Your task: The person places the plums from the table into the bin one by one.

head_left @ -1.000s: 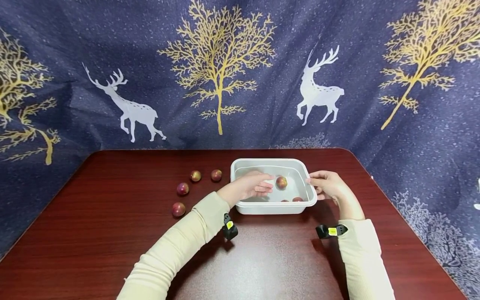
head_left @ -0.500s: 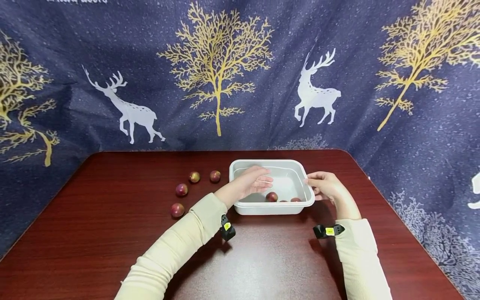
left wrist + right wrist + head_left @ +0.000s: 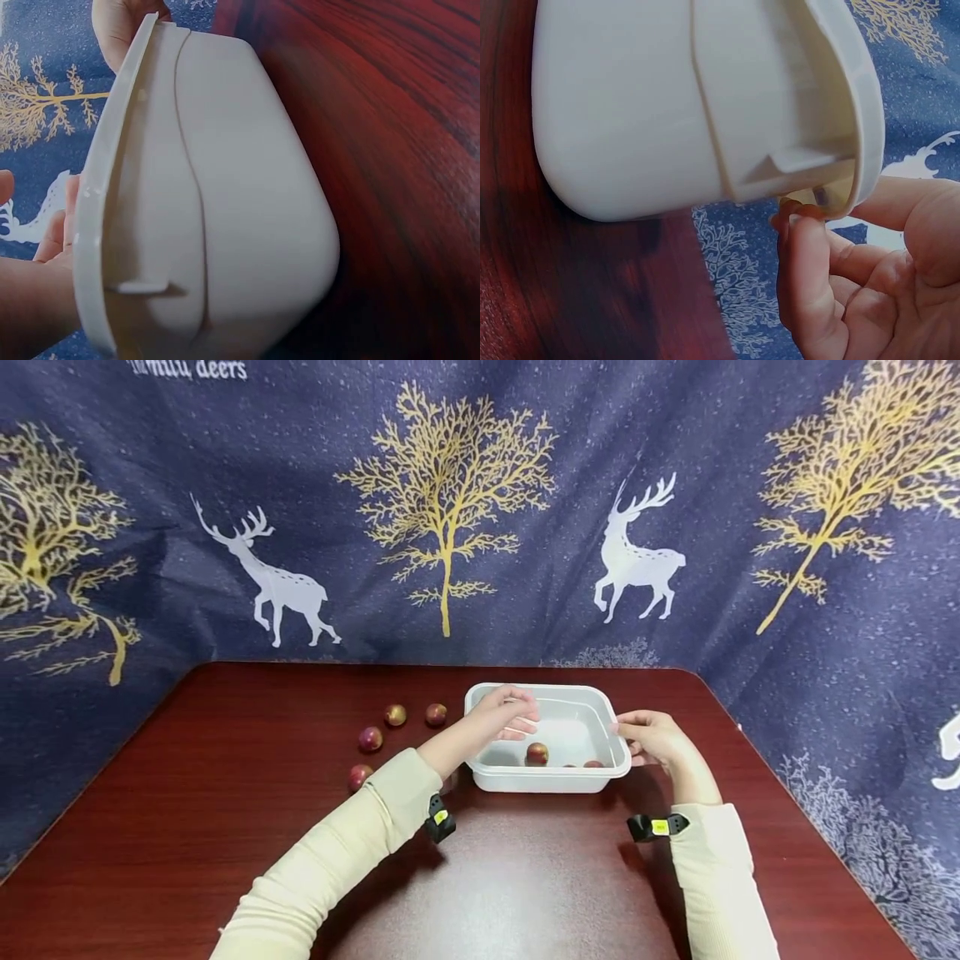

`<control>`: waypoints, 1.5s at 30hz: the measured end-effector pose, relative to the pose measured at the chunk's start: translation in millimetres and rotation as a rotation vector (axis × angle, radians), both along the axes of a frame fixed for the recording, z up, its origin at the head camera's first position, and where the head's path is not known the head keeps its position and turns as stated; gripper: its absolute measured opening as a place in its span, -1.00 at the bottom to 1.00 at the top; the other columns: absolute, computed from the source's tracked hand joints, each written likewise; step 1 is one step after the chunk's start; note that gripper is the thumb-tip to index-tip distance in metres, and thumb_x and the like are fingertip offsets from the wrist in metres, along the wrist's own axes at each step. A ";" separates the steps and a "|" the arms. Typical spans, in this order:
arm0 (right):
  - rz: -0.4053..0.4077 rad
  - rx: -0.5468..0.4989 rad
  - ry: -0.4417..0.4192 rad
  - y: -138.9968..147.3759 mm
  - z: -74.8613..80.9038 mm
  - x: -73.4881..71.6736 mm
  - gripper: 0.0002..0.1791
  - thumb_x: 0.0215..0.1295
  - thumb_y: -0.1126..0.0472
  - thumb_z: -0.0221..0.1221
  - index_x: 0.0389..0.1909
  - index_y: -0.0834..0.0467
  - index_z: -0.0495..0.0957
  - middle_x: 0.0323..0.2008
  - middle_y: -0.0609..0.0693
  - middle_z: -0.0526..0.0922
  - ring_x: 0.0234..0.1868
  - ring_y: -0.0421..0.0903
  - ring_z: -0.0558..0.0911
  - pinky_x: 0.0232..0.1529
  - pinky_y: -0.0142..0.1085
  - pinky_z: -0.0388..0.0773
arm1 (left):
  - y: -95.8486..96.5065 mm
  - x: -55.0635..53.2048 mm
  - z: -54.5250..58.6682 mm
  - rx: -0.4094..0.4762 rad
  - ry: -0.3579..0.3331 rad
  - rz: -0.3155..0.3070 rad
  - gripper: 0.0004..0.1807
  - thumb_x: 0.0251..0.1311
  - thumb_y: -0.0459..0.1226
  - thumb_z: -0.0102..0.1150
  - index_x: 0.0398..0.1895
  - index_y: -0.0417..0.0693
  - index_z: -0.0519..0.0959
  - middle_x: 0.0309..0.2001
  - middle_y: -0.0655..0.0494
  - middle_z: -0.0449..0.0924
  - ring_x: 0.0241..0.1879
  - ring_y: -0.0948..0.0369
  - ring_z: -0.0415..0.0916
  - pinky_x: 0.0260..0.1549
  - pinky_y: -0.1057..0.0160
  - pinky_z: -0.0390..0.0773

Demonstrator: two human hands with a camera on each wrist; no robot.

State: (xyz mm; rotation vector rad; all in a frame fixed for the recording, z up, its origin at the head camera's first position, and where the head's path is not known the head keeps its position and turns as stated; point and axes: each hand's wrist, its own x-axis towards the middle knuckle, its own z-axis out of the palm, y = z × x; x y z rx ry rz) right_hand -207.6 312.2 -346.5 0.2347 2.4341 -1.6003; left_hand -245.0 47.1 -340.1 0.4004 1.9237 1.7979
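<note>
Right hand (image 3: 654,742) gripped the white tub (image 3: 543,783) while the left hand (image 3: 510,712) hung loose over it

The tub stood upright on the dark red counter (image 3: 225,835), and the two hands were apart from each other at its opposite ends. At the tub's right end, the right hand pinched the rim; the right wrist view showed its digits curled at the lip. The left hand reached across the tub's left end, its fingers parted, relaxed and slightly bent above the inside. The left wrist view caught only part of that hand, beyond the rim.

Three round fruits lay in the tub. A mottled fruit (image 3: 537,754) sat toward the front wall and showed almost whole. To its right, a low fruit (image 3: 569,766) and a reddish fruit (image 3: 593,764) were mostly hidden behind that wall.

Four more lay left of the tub. A dark fruit (image 3: 436,715) was nearest to it, with a yellower fruit (image 3: 395,716) next, then a purplish fruit (image 3: 371,739). A red fruit (image 3: 360,777), partly covered by the left sleeve (image 3: 330,868), lay farthest from the tub. Behind the tub hung a dark blue cloth (image 3: 525,639) printed with gold trees and white deer.
</note>
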 end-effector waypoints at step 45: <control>0.013 0.014 0.019 0.5 -1.6 -0.4 -0.45 0.29 0.20 0.05 0.18 0.47 0.23 -0.63 -0.18 0.50 -0.67 -0.33 0.47 -0.57 -0.42 0.57 | -92.5 46.6 -10.0 -0.206 0.581 0.185 -0.81 0.04 -0.39 0.21 -0.26 -0.20 0.48 -0.31 -0.10 0.58 -0.36 0.23 0.53 -0.39 0.39 0.52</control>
